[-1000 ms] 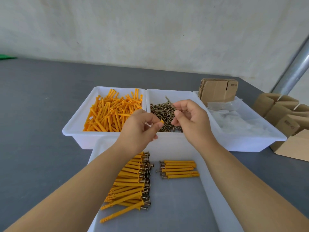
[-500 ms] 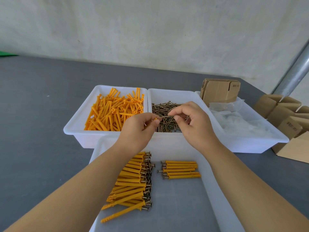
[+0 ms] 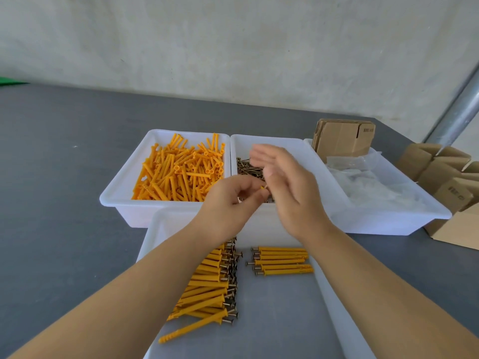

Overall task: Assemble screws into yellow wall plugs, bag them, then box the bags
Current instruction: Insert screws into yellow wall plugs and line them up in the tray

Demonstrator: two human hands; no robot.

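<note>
Over the bin of screws (image 3: pixel 248 168), our left hand (image 3: pixel 228 206) curls its fingers around a yellow wall plug (image 3: pixel 263 188), only its tip showing. Our right hand (image 3: pixel 287 182) is beside it, fingers straight and spread, holding nothing. Assembled plugs (image 3: pixel 212 283) lie in the tray (image 3: pixel 155 234) nearer us than that bin.

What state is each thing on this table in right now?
Left hand: pinching a yellow plug.
Right hand: open, fingers straight, blurred.
Plug bin: holds loose plugs.
Screw bin: holds loose screws.
Front tray: holds assembled plugs in two groups.
Cardboard boxes: folded flat.
</note>
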